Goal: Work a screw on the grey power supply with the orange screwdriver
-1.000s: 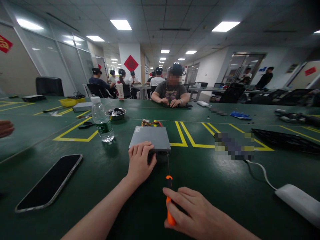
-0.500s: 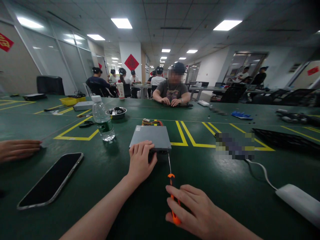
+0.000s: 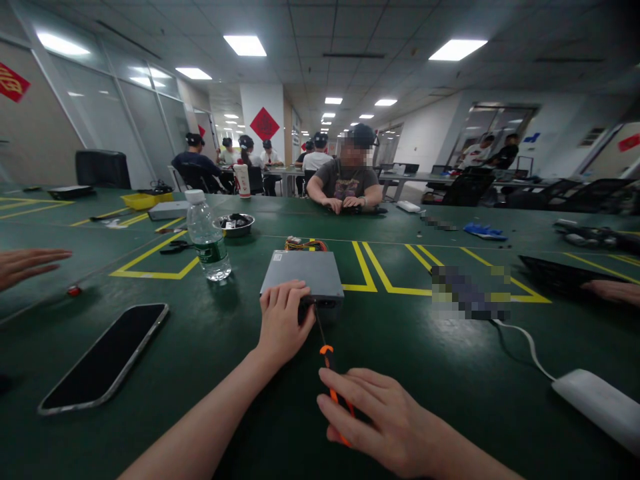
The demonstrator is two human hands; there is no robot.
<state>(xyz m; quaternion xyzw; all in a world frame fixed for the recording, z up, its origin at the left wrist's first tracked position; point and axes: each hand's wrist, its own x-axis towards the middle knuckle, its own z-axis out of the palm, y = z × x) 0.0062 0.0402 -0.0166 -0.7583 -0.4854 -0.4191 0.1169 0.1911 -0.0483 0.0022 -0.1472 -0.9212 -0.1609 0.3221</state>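
A grey metal box [image 3: 303,271] with coloured wires at its far end lies on the green table [image 3: 215,347] in front of me. My left hand [image 3: 281,325] rests on its near left corner, fingers curled over the edge, holding it down. My right hand [image 3: 383,419] is closed round the orange handle of a screwdriver [image 3: 326,360]. The thin shaft points up and left, and its tip meets the box's near face just right of my left fingers.
A black phone [image 3: 103,357] lies face up at the left, a water bottle [image 3: 207,237] behind it. A white adapter [image 3: 597,407] with its cable sits at the right. Another person's hand [image 3: 27,264] reaches in from the left by a small red thing [image 3: 73,291]; a further hand [image 3: 610,291] shows far right. A person sits across the table.
My right hand has swung the screwdriver leftward, so its tip moved from the box's right corner to beside my left fingers. The other person's hand at left pulled back. A hand appeared at far right.
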